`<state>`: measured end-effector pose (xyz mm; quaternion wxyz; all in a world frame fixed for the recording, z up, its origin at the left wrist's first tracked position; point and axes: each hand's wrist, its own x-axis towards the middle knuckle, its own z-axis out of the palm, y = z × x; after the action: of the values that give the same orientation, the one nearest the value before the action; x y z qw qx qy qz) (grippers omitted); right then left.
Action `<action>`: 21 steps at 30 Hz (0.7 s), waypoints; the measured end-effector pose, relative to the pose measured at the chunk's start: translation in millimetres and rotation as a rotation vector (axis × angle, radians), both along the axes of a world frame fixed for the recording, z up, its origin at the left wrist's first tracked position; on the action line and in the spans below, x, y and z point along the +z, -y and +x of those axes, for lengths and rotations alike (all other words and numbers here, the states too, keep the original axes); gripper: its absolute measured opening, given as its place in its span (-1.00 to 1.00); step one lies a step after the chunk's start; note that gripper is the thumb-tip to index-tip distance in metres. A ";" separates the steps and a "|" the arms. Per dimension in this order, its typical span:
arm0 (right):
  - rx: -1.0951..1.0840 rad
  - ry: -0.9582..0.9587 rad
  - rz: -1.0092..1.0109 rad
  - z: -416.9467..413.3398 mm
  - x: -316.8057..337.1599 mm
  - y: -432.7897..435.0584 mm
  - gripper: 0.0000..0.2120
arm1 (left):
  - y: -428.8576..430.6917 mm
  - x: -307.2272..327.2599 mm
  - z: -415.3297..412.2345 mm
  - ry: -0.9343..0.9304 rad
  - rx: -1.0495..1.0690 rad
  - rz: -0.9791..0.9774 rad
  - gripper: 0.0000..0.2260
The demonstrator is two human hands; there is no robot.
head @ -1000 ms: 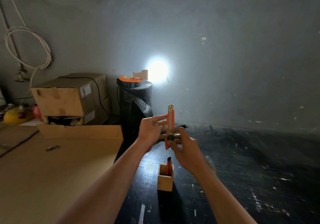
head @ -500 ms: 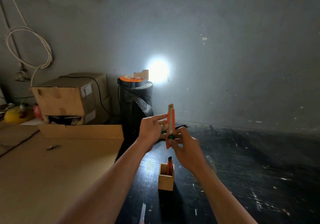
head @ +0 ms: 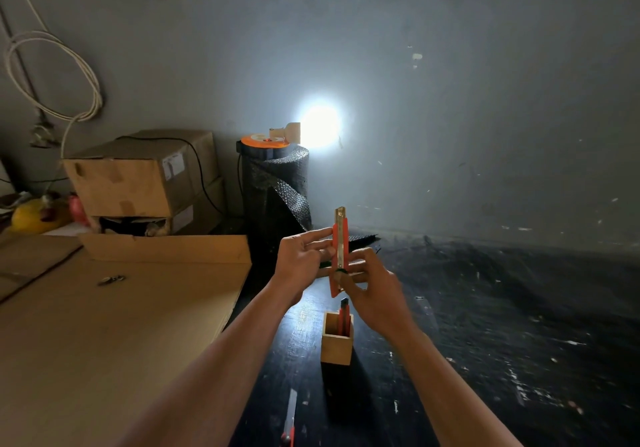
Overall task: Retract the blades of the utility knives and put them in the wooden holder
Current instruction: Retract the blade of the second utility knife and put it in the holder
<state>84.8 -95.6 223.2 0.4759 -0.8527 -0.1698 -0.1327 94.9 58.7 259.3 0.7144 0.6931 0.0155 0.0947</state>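
Observation:
I hold an orange utility knife (head: 340, 238) upright in front of me, above the wooden holder (head: 336, 342). My right hand (head: 372, 289) grips its lower half, thumb on the dark slider. My left hand (head: 304, 256) touches the knife's left side with its fingertips. Only a short metal tip shows at the knife's top. The small square holder stands on the dark table and has one orange knife (head: 344, 315) in it. Another orange knife (head: 290, 419) lies on the table near the bottom edge with its blade out.
A large cardboard sheet (head: 104, 325) covers the table's left. Stacked cardboard boxes (head: 145, 180) and a black roll (head: 277, 197) with a bright lamp (head: 320, 128) on top stand at the back. A small metal item (head: 110, 279) lies on the cardboard.
The knife and both hands have stayed almost in place; the view shifted slightly. The metal tip at the top looks about the same length.

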 end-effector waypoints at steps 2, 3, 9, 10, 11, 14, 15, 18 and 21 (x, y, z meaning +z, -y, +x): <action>-0.014 -0.013 0.064 7.4 -2.9 0.4 -0.69 | -2.5 -6.6 -1.2 -0.003 -0.042 -0.032 -0.70; -0.020 -0.016 0.069 12.0 -4.4 0.8 -0.64 | -3.0 -9.9 -2.3 -0.008 -0.064 -0.049 -0.70; -0.053 -0.058 0.120 37.6 -14.7 2.7 -0.60 | 0.4 -41.0 6.8 -0.110 -0.127 -0.079 -0.68; -0.056 -0.066 0.134 41.0 -18.4 3.1 -0.62 | 1.1 -46.7 9.8 -0.125 -0.134 -0.080 -0.68; -0.059 -0.074 0.149 44.5 -22.7 3.6 -0.65 | 1.7 -52.4 13.2 -0.138 -0.139 -0.080 -0.68; -0.066 -0.107 0.189 55.1 -37.1 4.0 -0.73 | 1.2 -70.7 27.0 -0.179 -0.123 -0.066 -0.69; -0.065 -0.121 0.200 59.8 -43.2 4.1 -0.75 | -0.4 -79.1 33.7 -0.203 -0.098 -0.054 -0.69; -0.090 -0.161 0.202 75.9 -63.1 4.5 -0.80 | -8.0 -109.1 52.9 -0.279 -0.018 0.073 -0.68; -0.128 -0.188 0.178 94.8 -82.0 4.0 -0.81 | -11.9 -139.4 63.9 -0.316 -0.026 0.321 -0.60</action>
<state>179.6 -99.6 141.2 0.5542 -0.8248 -0.0572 -0.0967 158.8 70.5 119.9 0.5847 0.8043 0.1030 -0.0233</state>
